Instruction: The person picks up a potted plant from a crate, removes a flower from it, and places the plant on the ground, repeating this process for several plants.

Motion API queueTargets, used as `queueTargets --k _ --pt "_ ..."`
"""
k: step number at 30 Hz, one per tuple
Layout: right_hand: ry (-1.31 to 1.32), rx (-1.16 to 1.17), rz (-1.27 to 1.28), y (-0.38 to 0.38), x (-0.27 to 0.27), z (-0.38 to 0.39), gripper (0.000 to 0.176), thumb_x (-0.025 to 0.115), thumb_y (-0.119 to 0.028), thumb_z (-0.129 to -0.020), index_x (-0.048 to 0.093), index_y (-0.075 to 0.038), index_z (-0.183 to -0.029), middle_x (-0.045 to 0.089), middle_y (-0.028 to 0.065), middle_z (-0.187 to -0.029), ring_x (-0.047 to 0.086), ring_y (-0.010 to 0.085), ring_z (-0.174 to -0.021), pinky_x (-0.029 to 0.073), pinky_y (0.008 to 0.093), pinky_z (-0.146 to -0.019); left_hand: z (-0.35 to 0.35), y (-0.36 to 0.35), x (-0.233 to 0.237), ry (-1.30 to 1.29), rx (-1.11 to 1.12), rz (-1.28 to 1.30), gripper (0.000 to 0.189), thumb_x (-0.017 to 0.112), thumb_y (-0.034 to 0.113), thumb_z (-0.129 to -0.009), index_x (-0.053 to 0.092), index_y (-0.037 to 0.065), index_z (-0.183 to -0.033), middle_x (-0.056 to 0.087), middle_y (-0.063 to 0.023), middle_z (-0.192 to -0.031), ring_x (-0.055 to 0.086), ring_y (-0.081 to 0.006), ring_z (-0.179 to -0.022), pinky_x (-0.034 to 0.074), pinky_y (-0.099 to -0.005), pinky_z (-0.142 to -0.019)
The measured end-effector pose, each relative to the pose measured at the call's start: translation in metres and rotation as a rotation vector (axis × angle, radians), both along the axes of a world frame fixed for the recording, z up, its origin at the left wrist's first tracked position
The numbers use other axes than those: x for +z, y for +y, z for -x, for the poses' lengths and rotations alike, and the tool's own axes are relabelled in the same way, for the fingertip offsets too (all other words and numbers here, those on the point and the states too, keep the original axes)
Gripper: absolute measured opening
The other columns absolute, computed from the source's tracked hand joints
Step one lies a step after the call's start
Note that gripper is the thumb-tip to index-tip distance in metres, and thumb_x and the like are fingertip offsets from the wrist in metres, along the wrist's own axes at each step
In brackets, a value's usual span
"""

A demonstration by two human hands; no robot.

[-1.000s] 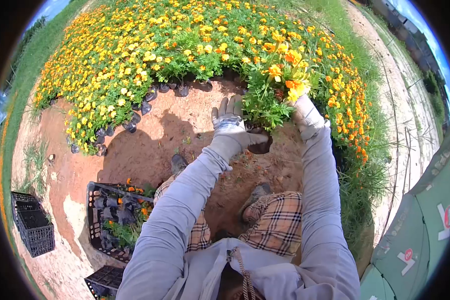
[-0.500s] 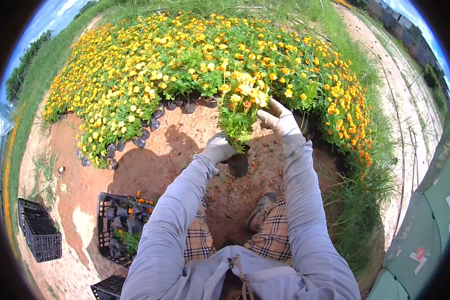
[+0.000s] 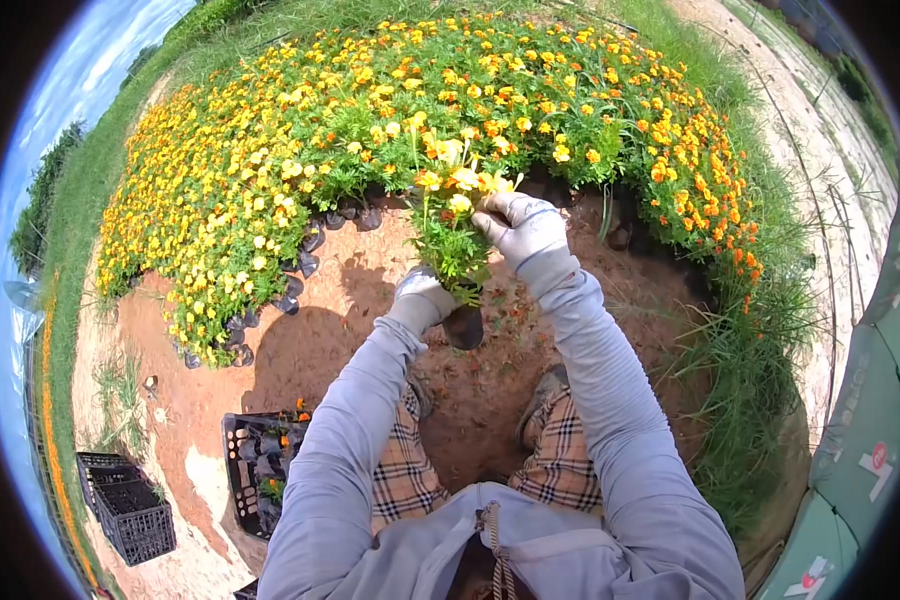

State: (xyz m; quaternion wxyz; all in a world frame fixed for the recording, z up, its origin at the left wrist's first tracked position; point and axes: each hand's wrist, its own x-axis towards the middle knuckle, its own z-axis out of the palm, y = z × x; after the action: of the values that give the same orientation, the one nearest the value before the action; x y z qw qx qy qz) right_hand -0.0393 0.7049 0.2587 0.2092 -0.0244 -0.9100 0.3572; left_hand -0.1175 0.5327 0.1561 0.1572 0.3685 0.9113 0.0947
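Observation:
A marigold plant (image 3: 452, 235) with yellow blooms and green leaves stands upright in a small dark bag pot (image 3: 463, 327) in front of me. My left hand (image 3: 423, 298), in a pale glove, is wrapped round the plant's base at the top of the pot. At the right side of the blooms is my right hand (image 3: 522, 228), also gloved, with its fingers pinched together at the flowers. Whatever lies between those fingertips is too small to make out.
A wide bed of potted marigolds (image 3: 370, 110) spreads ahead. A black crate (image 3: 232, 465) with potted plants sits at lower left, with black crates (image 3: 135, 525) farther left. Green fabric (image 3: 860, 440) is at right; tall grass (image 3: 760, 370) lies beside it.
My right hand has gone from spread fingers beside the blooms to a pinch at them. The view has shifted slightly; my left hand still holds the plant.

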Motion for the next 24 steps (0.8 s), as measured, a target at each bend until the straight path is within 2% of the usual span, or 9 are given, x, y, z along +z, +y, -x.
queueTargets --k 2,4,6,8,10,12,14,21,24 --pt "0.085 -0.035 0.402 -0.003 -0.016 0.01 0.013 0.063 -0.019 -0.082 0.062 -0.006 -0.085 0.061 0.0083 -0.07 0.058 0.017 -0.057 0.047 0.0296 -0.053 -0.005 0.002 0.023 -0.057 0.063 -0.002 0.049 0.052 0.044 -0.08 0.054 0.016 -0.119 0.057 -0.0124 -0.118 0.055 -0.0313 -0.105 0.044 -0.0384 -0.088" --pt "0.109 -0.045 0.999 -0.001 -0.011 0.007 0.011 0.058 -0.016 -0.087 0.056 -0.005 -0.087 0.059 0.006 -0.068 0.054 0.0117 -0.051 0.044 0.025 -0.046 -0.005 -0.001 0.031 -0.094 0.129 0.01 0.048 0.052 0.045 -0.079 0.057 0.016 -0.117 0.059 -0.0125 -0.115 0.057 -0.0313 -0.102 0.046 -0.0387 -0.086" --pt "0.315 -0.076 1.248 0.016 0.011 0.002 0.01 0.054 -0.014 -0.09 0.05 -0.006 -0.092 0.057 0.0047 -0.069 0.052 0.0084 -0.05 0.042 0.0205 -0.042 -0.002 -0.004 0.018 -0.075 0.173 0.034 0.048 0.052 0.046 -0.078 0.059 0.017 -0.115 0.061 -0.0124 -0.112 0.058 -0.0311 -0.1 0.047 -0.039 -0.084" --pt "0.389 -0.054 1.083 0.021 0.013 0.0 0.009 0.052 -0.012 -0.091 0.051 -0.004 -0.095 0.057 0.0053 -0.071 0.055 0.0094 -0.053 0.044 0.0215 -0.047 -0.006 -0.006 0.022 -0.014 0.217 0.119 0.051 0.053 0.051 -0.075 0.059 0.017 -0.114 0.061 -0.0122 -0.111 0.059 -0.0297 -0.099 0.048 -0.0387 -0.083" --pt "0.088 0.189 0.829 0.014 0.005 -0.004 0.014 0.053 -0.01 -0.089 0.056 -0.004 -0.101 0.06 0.0059 -0.076 0.056 0.0081 -0.056 0.046 0.0224 -0.051 -0.011 -0.005 0.032 -0.02 0.214 0.187 0.054 0.053 0.053 -0.074 0.06 0.017 -0.114 0.062 -0.0121 -0.109 0.06 -0.0292 -0.099 0.048 -0.0385 -0.082" --pt "0.033 0.135 0.011 0.006 -0.018 0.002 0.031 0.061 -0.019 -0.081 0.058 -0.011 -0.11 0.065 0.0129 -0.09 0.063 0.026 -0.078 0.049 0.0353 -0.068 -0.013 -0.003 0.03 0.006 0.191 0.178 0.052 0.058 0.051 -0.071 0.062 0.016 -0.109 0.064 -0.0118 -0.105 0.061 -0.0284 -0.096 0.048 -0.0377 -0.081" --pt "-0.12 0.116 -0.025 -0.01 -0.003 -0.001 0.03 0.061 -0.025 -0.079 0.06 -0.012 -0.107 0.064 0.0141 -0.092 0.06 0.0318 -0.088 0.048 0.0388 -0.074 -0.024 -0.003 0.041 0.035 0.21 0.088 0.048 0.063 0.046 -0.068 0.066 0.012 -0.101 0.065 -0.0127 -0.098 0.063 -0.0277 -0.091 0.049 -0.0367 -0.079" --pt "-0.21 0.082 -0.29 -0.023 -0.005 0.0 0.027 0.063 -0.024 -0.078 0.061 -0.011 -0.102 0.065 0.0126 -0.084 0.062 0.028 -0.078 0.049 0.0368 -0.07 -0.025 -0.002 0.034 0.02 0.192 0.248 0.051 0.058 0.053 -0.073 0.061 0.018 -0.111 0.063 -0.0102 -0.108 0.06 -0.0273 -0.1 0.047 -0.0378 -0.083" --pt "0.012 0.18 0.403 -0.022 -0.052 0.014 0.022 0.062 -0.018 -0.08 0.061 -0.006 -0.099 0.065 0.0084 -0.077 0.062 0.0208 -0.069 0.049 0.0319 -0.063 -0.028 0.0 0.042 0.044 0.214 0.219 0.052 0.058 0.053 -0.072 0.061 0.019 -0.111 0.062 -0.0104 -0.109 0.06 -0.0269 -0.1 0.047 -0.0375 -0.083"
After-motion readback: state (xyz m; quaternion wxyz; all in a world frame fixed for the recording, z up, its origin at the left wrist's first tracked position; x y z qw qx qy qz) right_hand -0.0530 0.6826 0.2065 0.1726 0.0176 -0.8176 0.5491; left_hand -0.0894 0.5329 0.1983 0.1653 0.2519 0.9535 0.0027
